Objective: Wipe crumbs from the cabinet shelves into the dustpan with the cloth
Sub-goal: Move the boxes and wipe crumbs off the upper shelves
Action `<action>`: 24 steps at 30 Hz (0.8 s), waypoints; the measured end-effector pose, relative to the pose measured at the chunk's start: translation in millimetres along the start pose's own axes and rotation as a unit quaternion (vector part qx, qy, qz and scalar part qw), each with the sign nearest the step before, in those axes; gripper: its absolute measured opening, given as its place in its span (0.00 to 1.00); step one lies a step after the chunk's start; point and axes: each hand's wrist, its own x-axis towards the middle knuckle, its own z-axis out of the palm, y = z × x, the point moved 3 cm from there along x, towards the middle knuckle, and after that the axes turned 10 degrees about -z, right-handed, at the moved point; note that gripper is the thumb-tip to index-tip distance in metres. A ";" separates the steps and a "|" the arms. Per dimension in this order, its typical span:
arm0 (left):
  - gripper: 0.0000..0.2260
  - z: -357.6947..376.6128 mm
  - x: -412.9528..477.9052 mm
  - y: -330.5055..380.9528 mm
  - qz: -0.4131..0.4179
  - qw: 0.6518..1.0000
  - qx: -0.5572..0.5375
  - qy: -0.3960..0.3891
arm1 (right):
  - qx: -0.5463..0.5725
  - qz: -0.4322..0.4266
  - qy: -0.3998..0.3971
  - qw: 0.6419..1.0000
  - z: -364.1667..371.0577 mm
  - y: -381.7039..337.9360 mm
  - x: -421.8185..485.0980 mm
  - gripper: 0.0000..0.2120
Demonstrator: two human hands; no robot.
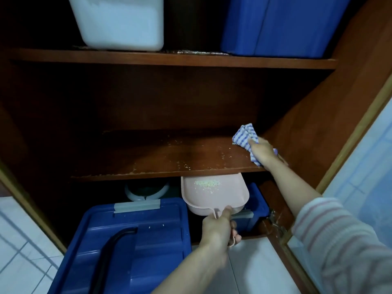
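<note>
My right hand (261,152) grips a blue-and-white checked cloth (244,136) at the right end of the brown middle shelf (161,158), close to the cabinet's side wall. Pale crumbs (186,163) lie scattered over the shelf, mostly near its front edge and by the cloth. My left hand (216,229) holds the handle of a pink dustpan (212,195), whose mouth is tucked just under the shelf's front edge. A small heap of crumbs (206,183) lies in the pan.
A blue lidded bin (131,240) fills the bottom left, with a second blue bin (257,205) behind the dustpan. On the upper shelf (169,59) stand a white tub (118,22) and a blue container (282,26). The open cabinet door (282,232) hangs at right.
</note>
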 end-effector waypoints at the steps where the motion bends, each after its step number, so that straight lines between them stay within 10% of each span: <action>1: 0.07 -0.6 1.5 0.8 0.001 1.000 0.000 0.002 | 0.007 0.003 -0.010 1.000 6.3 -2.3 3.5 0.15; 15: 0.09 -1.0 -5.5 7.3 0.004 1.000 0.004 0.014 | 0.062 -0.052 -0.250 0.965 6.3 -27.1 -69.2 0.13; 24: 0.08 -1.0 -8.6 7.4 0.001 1.000 -0.002 0.011 | 0.192 -0.055 -0.038 0.979 -4.6 -49.4 -28.7 0.08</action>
